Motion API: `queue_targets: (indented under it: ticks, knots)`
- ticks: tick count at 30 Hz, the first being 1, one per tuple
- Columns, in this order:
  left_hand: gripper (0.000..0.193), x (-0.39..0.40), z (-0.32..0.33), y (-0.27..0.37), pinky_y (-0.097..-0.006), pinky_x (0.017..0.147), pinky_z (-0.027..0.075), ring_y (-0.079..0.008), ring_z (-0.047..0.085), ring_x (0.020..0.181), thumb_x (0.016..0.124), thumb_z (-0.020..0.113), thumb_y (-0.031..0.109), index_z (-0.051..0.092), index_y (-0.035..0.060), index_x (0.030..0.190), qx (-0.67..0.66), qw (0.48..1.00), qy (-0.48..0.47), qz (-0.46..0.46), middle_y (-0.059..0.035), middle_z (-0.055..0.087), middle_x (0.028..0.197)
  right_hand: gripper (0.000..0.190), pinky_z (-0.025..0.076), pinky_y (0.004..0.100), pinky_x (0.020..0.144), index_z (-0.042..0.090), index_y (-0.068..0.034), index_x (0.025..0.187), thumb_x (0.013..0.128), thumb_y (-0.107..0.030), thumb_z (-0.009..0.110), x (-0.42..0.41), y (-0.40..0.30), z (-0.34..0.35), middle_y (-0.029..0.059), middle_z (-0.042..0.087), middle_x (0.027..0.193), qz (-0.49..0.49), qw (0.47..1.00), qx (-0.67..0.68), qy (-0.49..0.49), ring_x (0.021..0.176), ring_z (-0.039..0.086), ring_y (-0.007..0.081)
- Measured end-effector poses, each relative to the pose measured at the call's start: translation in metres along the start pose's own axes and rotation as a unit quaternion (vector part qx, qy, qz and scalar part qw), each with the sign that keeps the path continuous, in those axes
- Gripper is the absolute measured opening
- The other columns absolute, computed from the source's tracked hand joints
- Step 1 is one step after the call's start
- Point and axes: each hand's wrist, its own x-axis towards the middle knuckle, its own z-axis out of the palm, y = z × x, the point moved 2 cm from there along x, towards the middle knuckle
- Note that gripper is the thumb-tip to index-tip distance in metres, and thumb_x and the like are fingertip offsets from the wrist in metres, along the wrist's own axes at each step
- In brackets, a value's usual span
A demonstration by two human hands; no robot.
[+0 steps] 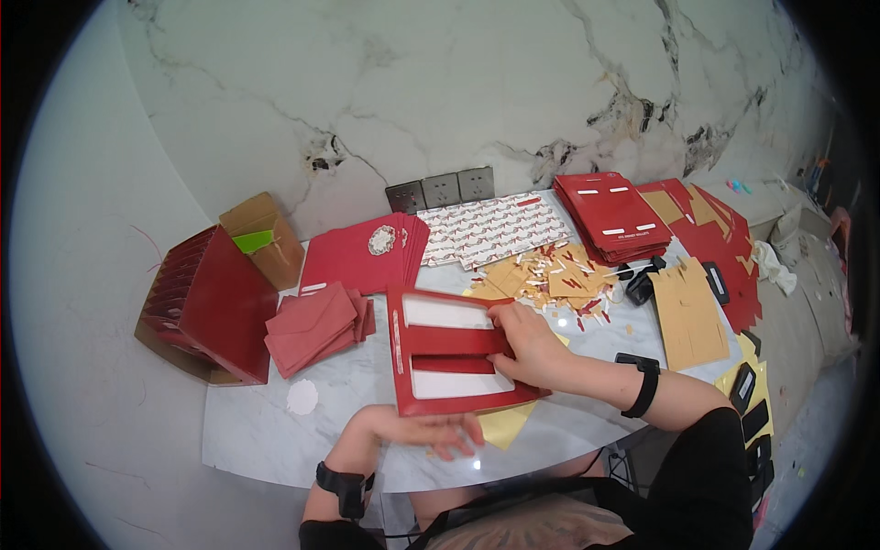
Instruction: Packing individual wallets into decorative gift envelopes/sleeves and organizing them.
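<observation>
A red cardboard sheet (450, 340) with two rectangular windows stands out in front of me, slightly tilted. Gripping its right side is my right hand (533, 347), the thumb at the lower window and the fingers at the upper one. White shows through both openings, with a red strip in the lower one. Just below the sheet's near edge, my left hand (436, 430) is blurred, fingers apart and holding nothing. Yellow paper (510, 426) lies partly under the red sheet. To the left are a loose pile of red envelopes (313, 330) and a white scalloped paper piece (302, 397).
Red folders (357, 254), patterned sheets (491, 230) and a red card stack (612, 213) line the back. Cardboard scraps (570, 275) litter the middle. A red divided holder (220, 302) and cardboard box (275, 251) stand left. Tan cardboard (689, 316) and black devices (744, 388) lie right.
</observation>
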Motion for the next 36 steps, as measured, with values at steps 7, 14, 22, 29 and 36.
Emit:
queue_targets:
  ticks: [7, 14, 22, 29, 36]
  knots:
    - [0.1, -0.047, 0.03, 0.042, -0.0405, 0.095, 0.051, -0.0298, 0.049, 0.132, 0.073, 0.082, 0.054, 0.041, -0.0036, 0.144, -0.019, 0.895, -0.369, 0.251, -0.0168, 0.048, 0.143, 0.043, 0.037, 0.0427, 0.103, 0.061, -0.001, 0.106, 0.07, -0.021, 0.075, 0.016, 0.011, 0.002, 0.013, 0.055, 0.11, -0.187, 0.973, -0.131, -0.044, 0.112, 0.051, 0.03]
    - [0.076, -0.042, -0.007, 0.051, -0.0378, 0.1, 0.046, -0.0303, 0.056, 0.119, 0.066, 0.089, 0.026, 0.057, 0.0035, 0.132, 0.352, 0.837, 0.305, 0.288, -0.0143, 0.055, 0.128, 0.039, 0.039, 0.0418, 0.103, 0.065, 0.0, 0.098, 0.066, -0.021, 0.073, 0.005, -0.004, 0.003, 0.0132, 0.058, 0.107, -0.178, 0.963, -0.14, -0.149, 0.109, 0.054, 0.0298]
    - [0.048, 0.005, 0.003, 0.025, -0.0406, 0.083, 0.053, -0.032, 0.063, 0.098, 0.071, 0.073, 0.023, 0.06, 0.0047, 0.113, 0.549, 0.766, 0.328, 0.07, -0.0129, 0.062, 0.103, 0.051, 0.045, 0.042, 0.092, 0.051, 0.0, 0.12, 0.073, -0.012, 0.067, -0.012, -0.023, 0.027, 0.0145, 0.061, 0.099, -0.271, 0.944, -0.136, -0.131, 0.095, 0.061, 0.031]
    - [0.029, 0.02, 0.012, 0.013, -0.0422, 0.077, 0.053, -0.0335, 0.063, 0.09, 0.073, 0.066, 0.011, 0.055, -0.0002, 0.097, 0.599, 0.711, 0.356, 0.092, -0.0156, 0.06, 0.093, 0.039, 0.051, 0.0423, 0.079, 0.055, -0.002, 0.11, 0.074, -0.01, 0.067, -0.004, -0.012, 0.04, 0.0138, 0.06, 0.092, -0.257, 0.941, -0.122, -0.18, 0.085, 0.063, 0.0311]
    - [0.025, 0.024, 0.016, 0.008, -0.0408, 0.078, 0.052, -0.0331, 0.062, 0.088, 0.074, 0.063, 0.006, 0.053, -0.001, 0.095, 0.616, 0.699, 0.35, 0.096, -0.0165, 0.058, 0.091, 0.03, 0.05, 0.0415, 0.081, 0.06, -0.004, 0.101, 0.073, -0.01, 0.069, 0.002, -0.007, 0.037, 0.0137, 0.06, 0.091, -0.299, 0.926, -0.116, -0.198, 0.086, 0.063, 0.0317]
